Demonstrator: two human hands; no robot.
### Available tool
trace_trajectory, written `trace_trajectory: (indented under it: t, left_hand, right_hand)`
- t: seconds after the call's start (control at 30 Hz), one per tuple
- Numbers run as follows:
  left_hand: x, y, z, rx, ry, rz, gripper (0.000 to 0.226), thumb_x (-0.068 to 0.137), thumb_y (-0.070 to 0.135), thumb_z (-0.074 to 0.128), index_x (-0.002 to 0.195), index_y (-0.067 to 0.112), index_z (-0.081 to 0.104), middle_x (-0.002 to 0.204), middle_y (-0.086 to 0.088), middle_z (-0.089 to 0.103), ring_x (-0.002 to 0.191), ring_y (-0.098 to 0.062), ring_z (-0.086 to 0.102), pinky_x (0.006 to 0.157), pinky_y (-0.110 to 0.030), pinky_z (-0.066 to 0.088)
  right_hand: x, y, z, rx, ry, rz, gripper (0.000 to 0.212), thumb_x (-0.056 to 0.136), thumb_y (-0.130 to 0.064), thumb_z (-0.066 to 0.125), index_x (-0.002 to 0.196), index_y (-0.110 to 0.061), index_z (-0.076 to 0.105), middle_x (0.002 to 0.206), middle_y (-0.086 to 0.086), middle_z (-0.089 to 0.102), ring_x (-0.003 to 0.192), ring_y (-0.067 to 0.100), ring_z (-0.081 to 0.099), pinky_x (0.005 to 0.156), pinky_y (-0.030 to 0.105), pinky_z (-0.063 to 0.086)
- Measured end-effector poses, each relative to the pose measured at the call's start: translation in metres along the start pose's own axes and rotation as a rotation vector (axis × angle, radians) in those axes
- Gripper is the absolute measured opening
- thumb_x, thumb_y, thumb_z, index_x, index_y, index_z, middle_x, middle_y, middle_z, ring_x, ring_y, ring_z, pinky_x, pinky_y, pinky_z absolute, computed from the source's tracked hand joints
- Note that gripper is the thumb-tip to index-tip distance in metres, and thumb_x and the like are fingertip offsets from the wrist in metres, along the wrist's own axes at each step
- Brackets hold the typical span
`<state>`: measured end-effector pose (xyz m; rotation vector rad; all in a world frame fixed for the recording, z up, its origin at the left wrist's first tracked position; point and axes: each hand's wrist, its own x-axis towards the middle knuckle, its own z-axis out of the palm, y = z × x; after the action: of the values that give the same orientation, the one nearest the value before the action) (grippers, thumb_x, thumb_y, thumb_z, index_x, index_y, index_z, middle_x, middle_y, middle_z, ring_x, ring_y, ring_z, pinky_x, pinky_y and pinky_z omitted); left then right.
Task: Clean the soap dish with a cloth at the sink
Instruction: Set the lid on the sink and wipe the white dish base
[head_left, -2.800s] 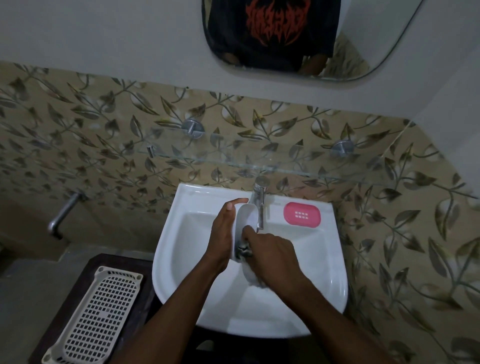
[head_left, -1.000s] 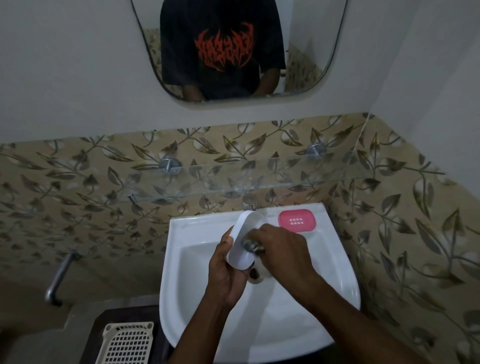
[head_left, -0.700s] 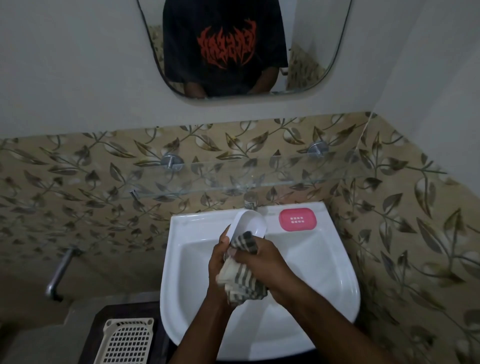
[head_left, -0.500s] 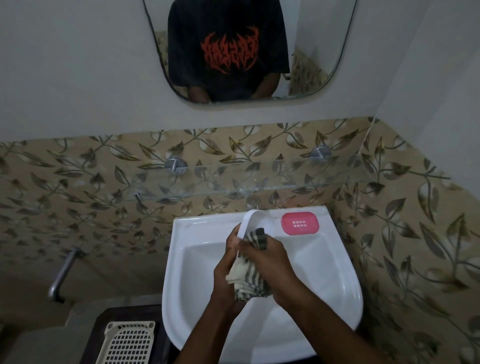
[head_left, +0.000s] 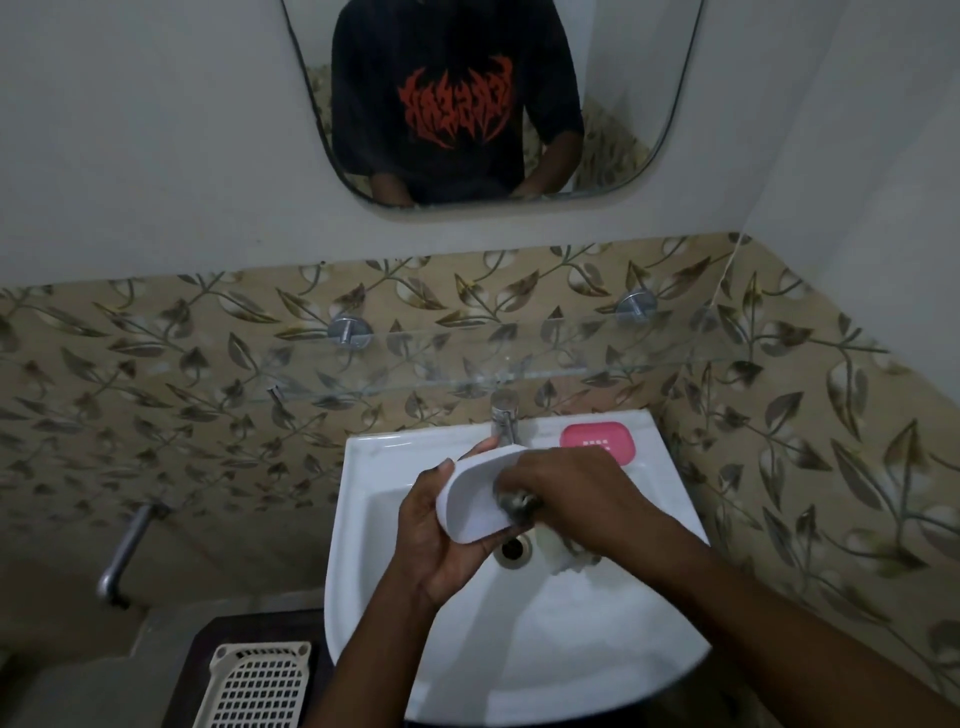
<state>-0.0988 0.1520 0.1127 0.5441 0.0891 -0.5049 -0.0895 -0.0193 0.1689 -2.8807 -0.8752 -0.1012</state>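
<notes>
Two bare hands meet over a white wall-mounted sink (head_left: 358, 525), seen from above. The left hand (head_left: 441, 535) cradles a white oval soap dish (head_left: 472, 499), tilted on its side with its hollow facing right; the thumb lies along its upper left edge and the other fingers (head_left: 488, 543) curl under its lower edge. The right hand (head_left: 576, 499) presses a bunched cloth (head_left: 517, 503) into the hollow, its fingers closed tightly around the fabric. More of the cloth, pale and blurred, hangs under the right hand above the basin. The dish is held just above the drain hole (head_left: 511, 549), in the middle of the basin.

On the sink's back right corner lies a pink slotted soap dish insert (head_left: 597, 439). A chrome tap (head_left: 505, 421) stands at the middle of the back edge, just behind the hands.

Above the sink a glass shelf (head_left: 519, 358) on two metal mounts crosses a band of beige tiles with brown leaf patterns. Higher, on the plain pale wall, a rounded mirror (head_left: 623, 104) reflects a person's torso in a black shirt with a red print. At lower left, a cream perforated basket (head_left: 260, 686) sits on a dark stand, and a metal pipe (head_left: 122, 551) juts from the wall.
</notes>
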Motion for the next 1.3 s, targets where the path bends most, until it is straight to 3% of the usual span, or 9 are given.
trace_trajectory:
  t: [0.17,0.4,0.5,0.63,0.77,0.93,1.03,1.2,1.3]
  left_hand:
    - [0.002,-0.010,0.005,0.099,0.035,0.122,0.087,0.063,0.039,0.082,0.140,0.012,0.052,0.141,-0.028,0.049,0.129,-0.046,0.048,0.112,-0.063,0.028]
    - [0.004,-0.023,0.006,0.164,0.158,0.146,0.099,0.049,0.044,0.091,0.136,0.011,0.054,0.133,-0.024,0.058,0.113,-0.039,0.062,0.096,-0.050,0.050]
    - [0.006,-0.024,0.001,0.296,0.263,0.218,0.095,0.051,0.050,0.087,0.132,0.009,0.057,0.135,-0.027,0.056,0.114,-0.039,0.059,0.095,-0.045,0.051]
    - [0.003,-0.025,-0.011,0.357,0.270,0.244,0.084,0.062,0.046,0.080,0.134,0.011,0.055,0.134,-0.024,0.058,0.117,-0.040,0.059,0.092,-0.047,0.053]
    - [0.002,-0.033,-0.019,0.323,0.262,0.257,0.067,0.075,0.035,0.069,0.138,0.017,0.050,0.134,-0.023,0.058,0.121,-0.047,0.055,0.103,-0.060,0.043]
    - [0.002,-0.045,-0.012,0.256,0.427,0.279,0.056,0.081,0.030,0.059,0.134,0.015,0.053,0.129,-0.021,0.062,0.113,-0.042,0.062,0.097,-0.055,0.048]
    - [-0.005,-0.042,-0.020,-0.032,0.526,0.254,0.076,0.070,0.036,0.077,0.136,0.006,0.053,0.133,-0.023,0.057,0.124,-0.047,0.052,0.106,-0.058,0.039]
    - [-0.027,-0.025,-0.046,-0.228,0.604,0.363,0.061,0.087,0.041,0.057,0.140,0.012,0.051,0.135,-0.019,0.058,0.121,-0.043,0.054,0.096,-0.058,0.047]
    - [-0.043,-0.018,-0.063,-0.275,0.646,0.398,0.078,0.070,0.047,0.071,0.137,0.009,0.055,0.133,-0.020,0.060,0.122,-0.044,0.054,0.096,-0.061,0.047]
  right_hand:
    - [-0.005,-0.019,0.022,-0.096,0.017,0.220,0.036,0.056,-0.023,0.090,0.086,-0.027,0.070,0.076,-0.001,0.072,0.062,0.021,0.068,0.051,0.027,0.051]
    - [-0.010,-0.044,0.028,0.318,0.034,0.413,0.018,0.094,-0.027,0.056,0.110,-0.024,0.064,0.103,0.001,0.070,0.094,0.022,0.066,0.078,0.032,0.049]
    - [-0.010,-0.053,0.035,0.663,0.002,0.506,0.016,0.088,-0.033,0.063,0.102,-0.026,0.068,0.104,-0.005,0.072,0.096,0.015,0.067,0.088,0.027,0.051]
    - [-0.018,-0.048,0.036,1.365,-0.062,0.704,0.021,0.086,-0.031,0.070,0.103,-0.018,0.070,0.102,0.002,0.075,0.094,0.019,0.071,0.093,0.042,0.055]
    - [-0.034,-0.039,0.033,1.953,-0.064,0.825,0.040,0.087,-0.031,0.070,0.113,-0.002,0.066,0.106,0.025,0.071,0.092,0.037,0.070,0.073,0.042,0.060]
    - [-0.041,-0.041,0.043,1.820,0.043,0.842,0.044,0.073,-0.031,0.077,0.107,-0.004,0.070,0.098,0.019,0.075,0.090,0.035,0.072,0.076,0.040,0.060]
    - [-0.040,-0.038,0.057,1.866,0.113,0.939,0.032,0.083,-0.023,0.073,0.109,-0.003,0.071,0.100,0.017,0.075,0.094,0.033,0.072,0.089,0.043,0.056]
    - [-0.030,-0.028,0.087,1.909,0.124,1.076,0.030,0.093,-0.024,0.062,0.115,-0.004,0.068,0.106,0.016,0.074,0.101,0.034,0.070,0.096,0.049,0.051]
    - [-0.013,-0.026,0.101,1.966,0.126,1.031,0.035,0.092,-0.029,0.062,0.121,-0.010,0.064,0.113,0.014,0.072,0.106,0.032,0.068,0.097,0.051,0.051]
